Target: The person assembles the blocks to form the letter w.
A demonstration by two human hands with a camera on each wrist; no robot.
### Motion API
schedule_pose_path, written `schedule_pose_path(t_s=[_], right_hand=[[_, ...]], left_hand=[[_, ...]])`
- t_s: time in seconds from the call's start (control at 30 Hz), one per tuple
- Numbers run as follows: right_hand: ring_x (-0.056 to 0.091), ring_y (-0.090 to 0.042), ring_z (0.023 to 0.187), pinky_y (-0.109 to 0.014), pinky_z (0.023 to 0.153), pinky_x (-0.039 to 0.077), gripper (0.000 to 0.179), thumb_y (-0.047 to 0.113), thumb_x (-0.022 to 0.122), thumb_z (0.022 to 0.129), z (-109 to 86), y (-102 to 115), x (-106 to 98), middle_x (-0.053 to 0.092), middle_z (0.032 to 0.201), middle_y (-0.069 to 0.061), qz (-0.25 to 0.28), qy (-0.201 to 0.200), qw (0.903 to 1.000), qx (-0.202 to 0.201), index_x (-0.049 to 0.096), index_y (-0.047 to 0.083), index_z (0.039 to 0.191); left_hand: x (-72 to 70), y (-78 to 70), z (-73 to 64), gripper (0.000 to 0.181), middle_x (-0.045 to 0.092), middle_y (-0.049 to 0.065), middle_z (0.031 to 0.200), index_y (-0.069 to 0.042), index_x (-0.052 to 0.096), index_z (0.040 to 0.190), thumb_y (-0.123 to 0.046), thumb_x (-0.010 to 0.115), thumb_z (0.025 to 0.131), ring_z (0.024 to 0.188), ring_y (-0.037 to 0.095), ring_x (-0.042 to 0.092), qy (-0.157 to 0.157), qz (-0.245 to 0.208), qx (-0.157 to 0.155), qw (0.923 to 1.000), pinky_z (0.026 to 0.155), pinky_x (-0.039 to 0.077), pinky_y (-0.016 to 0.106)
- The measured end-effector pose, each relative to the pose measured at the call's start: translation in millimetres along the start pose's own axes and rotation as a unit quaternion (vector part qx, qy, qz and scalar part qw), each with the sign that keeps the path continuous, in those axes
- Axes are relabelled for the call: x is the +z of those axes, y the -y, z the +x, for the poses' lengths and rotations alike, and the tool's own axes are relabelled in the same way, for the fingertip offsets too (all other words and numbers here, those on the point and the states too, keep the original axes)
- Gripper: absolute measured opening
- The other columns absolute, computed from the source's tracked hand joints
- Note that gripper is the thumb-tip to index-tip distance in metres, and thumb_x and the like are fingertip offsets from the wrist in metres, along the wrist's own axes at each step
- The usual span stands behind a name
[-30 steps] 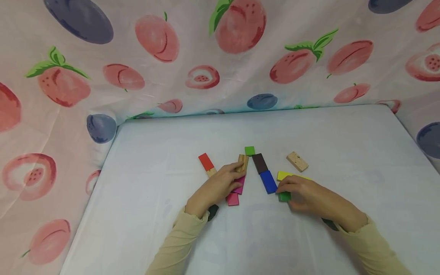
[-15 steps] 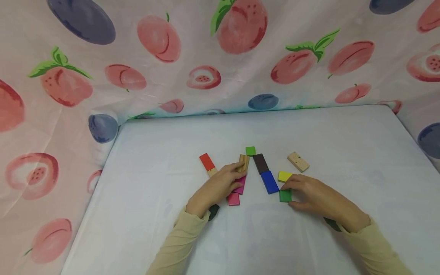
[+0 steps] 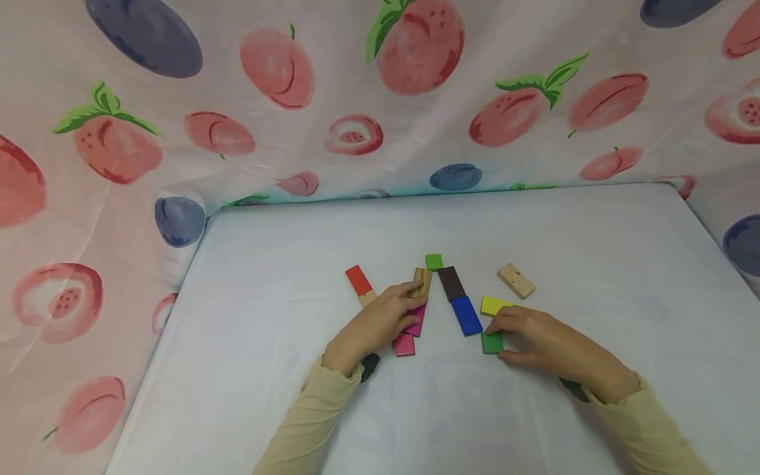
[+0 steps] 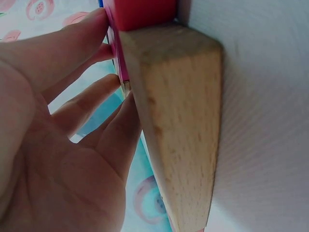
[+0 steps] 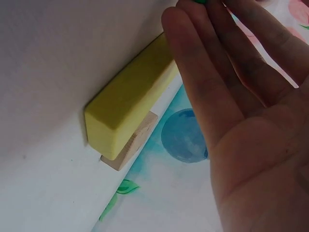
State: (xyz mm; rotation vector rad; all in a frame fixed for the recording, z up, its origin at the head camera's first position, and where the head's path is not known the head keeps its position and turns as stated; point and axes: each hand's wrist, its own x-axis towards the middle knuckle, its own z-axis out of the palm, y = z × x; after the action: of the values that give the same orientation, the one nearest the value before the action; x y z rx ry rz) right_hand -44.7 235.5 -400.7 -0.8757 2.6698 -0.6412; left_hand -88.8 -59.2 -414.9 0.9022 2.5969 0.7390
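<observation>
In the head view my left hand (image 3: 374,326) rests its spread fingers on a wood-coloured block (image 3: 422,280) and a magenta block (image 3: 417,321). A pink block (image 3: 405,345) lies just below them. From the left wrist, a plain wooden block (image 4: 178,130) fills the foreground beside the palm. My right hand (image 3: 540,340) pinches a green block (image 3: 491,343) between fingers and thumb, near the lower end of a blue block (image 3: 467,316). A yellow block (image 3: 494,305) lies partly hidden behind that hand; the right wrist view shows the yellow block (image 5: 130,92) alongside the fingers.
A dark brown block (image 3: 451,284) joins the blue one, with a light green block (image 3: 434,262) at its top. To the left is a red block (image 3: 359,280); a loose wooden block (image 3: 516,281) lies at right. Fruit-patterned cloth (image 3: 415,119) rises behind the white table (image 3: 267,264).
The green block has shifted slightly toward the person under my right hand's fingers. More of the yellow block's far end is covered now than one second ago. My left hand stays in place.
</observation>
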Motion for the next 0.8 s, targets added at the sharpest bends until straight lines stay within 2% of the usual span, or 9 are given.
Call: schedule_pose_path(t_s=[0.8], right_hand=[[0.06, -0.008, 0.093, -0.03, 0.081, 0.058, 0.03, 0.008, 0.083, 0.077, 0.0, 1.0, 3.9, 0.064, 0.102, 0.008, -0.01, -0.023, 0.9995, -0.018, 0.072, 0.013, 0.104]], left_hand=[[-1.2, -0.7, -0.2, 0.043, 0.037, 0.012, 0.157, -0.006, 0.058, 0.138, -0.016, 0.065, 0.097, 0.144, 0.028, 0.037, 0.005, -0.001, -0.002, 1.0, 0.114, 0.039, 0.036]])
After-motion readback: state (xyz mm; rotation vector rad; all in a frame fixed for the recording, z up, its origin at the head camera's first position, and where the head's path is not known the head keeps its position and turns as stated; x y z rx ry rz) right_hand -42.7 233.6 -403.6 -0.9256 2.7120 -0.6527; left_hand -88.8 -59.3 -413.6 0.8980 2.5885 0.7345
